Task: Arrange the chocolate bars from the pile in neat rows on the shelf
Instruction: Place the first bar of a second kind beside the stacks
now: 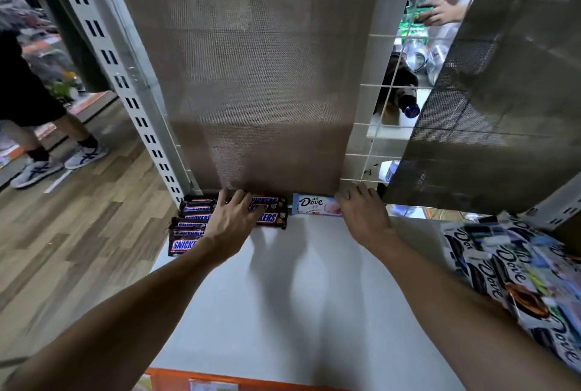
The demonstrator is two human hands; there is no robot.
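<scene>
Brown Snickers bars lie in stacked rows at the back left of the white shelf. My left hand rests flat on them, fingers spread over the right-hand Snickers stack. One pale blue-and-pink Dove bar lies against the back panel. My right hand presses on that bar's right end, fingers pointing to the back. A loose pile of Dove bars sits at the right edge of the shelf, blurred.
A brown mesh back panel and a white slotted upright bound the shelf. Behind a wire grid are bottles and another person's hand. A person in sneakers stands on the wooden floor at left. An orange shelf lip runs along the front.
</scene>
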